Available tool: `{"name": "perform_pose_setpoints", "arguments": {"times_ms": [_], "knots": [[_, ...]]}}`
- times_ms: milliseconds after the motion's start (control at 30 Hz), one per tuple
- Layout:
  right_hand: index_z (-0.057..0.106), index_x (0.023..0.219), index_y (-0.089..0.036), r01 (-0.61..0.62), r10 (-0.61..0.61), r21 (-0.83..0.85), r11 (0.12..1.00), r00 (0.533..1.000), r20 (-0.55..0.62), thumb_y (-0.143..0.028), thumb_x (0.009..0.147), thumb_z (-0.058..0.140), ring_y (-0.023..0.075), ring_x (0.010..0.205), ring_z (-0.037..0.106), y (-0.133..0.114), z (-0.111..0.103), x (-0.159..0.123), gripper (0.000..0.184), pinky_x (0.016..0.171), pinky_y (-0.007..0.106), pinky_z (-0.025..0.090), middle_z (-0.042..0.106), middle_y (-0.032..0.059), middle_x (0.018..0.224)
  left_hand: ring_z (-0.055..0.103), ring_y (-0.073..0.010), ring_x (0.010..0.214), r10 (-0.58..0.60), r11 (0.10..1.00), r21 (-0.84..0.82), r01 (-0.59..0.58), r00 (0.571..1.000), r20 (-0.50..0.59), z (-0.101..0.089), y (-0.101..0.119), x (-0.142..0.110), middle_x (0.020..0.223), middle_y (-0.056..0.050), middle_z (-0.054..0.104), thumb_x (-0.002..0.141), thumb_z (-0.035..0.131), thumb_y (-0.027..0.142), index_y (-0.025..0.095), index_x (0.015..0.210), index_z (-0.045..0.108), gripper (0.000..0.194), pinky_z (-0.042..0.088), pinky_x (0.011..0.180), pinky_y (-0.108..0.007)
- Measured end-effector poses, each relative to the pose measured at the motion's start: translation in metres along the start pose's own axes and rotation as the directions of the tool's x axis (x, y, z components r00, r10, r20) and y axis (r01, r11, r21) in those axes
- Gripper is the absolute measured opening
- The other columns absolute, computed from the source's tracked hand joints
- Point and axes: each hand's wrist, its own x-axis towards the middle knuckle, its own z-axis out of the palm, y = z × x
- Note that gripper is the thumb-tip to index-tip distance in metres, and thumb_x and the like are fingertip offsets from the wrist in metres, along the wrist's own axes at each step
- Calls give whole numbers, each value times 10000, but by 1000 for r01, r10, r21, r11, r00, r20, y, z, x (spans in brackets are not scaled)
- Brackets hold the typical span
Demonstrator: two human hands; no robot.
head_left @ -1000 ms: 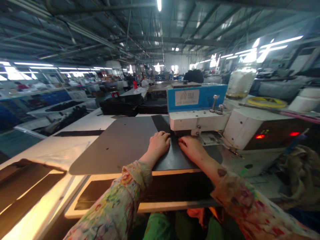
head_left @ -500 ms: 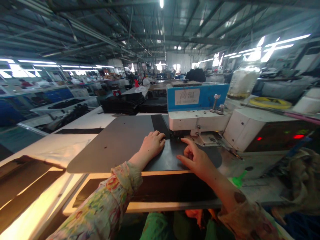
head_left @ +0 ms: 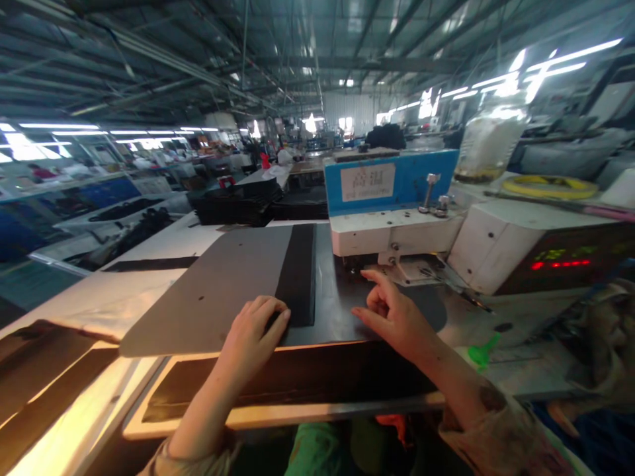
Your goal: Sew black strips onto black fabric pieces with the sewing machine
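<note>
Dark strip point(head_left: 300, 274) lying lengthwise away from the person, left hand point(head_left: 255, 327) nearer.
It lies flat on the grey plate point(head_left: 213, 277), left of the sewing machine point(head_left: 394, 231) and apart from it. The left hand's fingers curl loosely at its near left corner; whether they pinch or only rest cannot be told. The right hand point(head_left: 389, 311), empty, thumb and forefinger spread, is beyond its right edge, beside the machine's front.

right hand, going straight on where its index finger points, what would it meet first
The right hand would probably meet the small metal fitting under the white machine head, just ahead; depth is unclear, so it might pass below.
</note>
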Motion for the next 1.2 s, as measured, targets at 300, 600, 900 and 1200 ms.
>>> {"name": "perform_pose_setpoints", "arguments": {"times_ms": [300, 600, 900, 1200], "knots": [[340, 1207, -222, -15, 15, 17, 1000, 1000, 2, -320, 787, 542, 96, 536, 441, 1, 1, 0, 476, 539, 219, 350, 452, -65, 633, 491, -181, 781, -54, 998, 9, 55, 997, -47, 2, 3, -1, 811, -18, 547, 834, 398, 383, 207, 734, 512, 232, 392, 729, -324], [244, 1281, -237, -9, 9, 13, 1000, 999, 32, -318, 757, 576, 85, 528, 427, -2, 0, 0, 625, 527, 216, 353, 441, -69, 665, 489, -181, 785, -40, 999, 30, 42, 997, -73, 3, 4, -4, 820, -20, 548, 837, 406, 357, 206, 749, 514, 206, 385, 725, -314], [159, 1323, -262, -4, 3, 59, 998, 1000, 25, -321, 732, 611, 79, 530, 403, 1, 0, -2, 747, 528, 217, 356, 440, -62, 718, 478, -179, 786, -47, 998, 30, 50, 997, -68, 3, 5, -5, 823, -18, 544, 838, 412, 351, 202, 760, 519, 199, 374, 715, -310], [166, 1321, -264, 3, -4, 60, 998, 1000, 26, -305, 737, 610, 80, 544, 411, 0, 0, -2, 735, 551, 224, 362, 444, -62, 728, 474, -177, 795, -45, 999, 27, 47, 997, -65, 3, 5, -6, 834, -10, 535, 840, 415, 353, 206, 765, 507, 189, 367, 731, -314]]}}
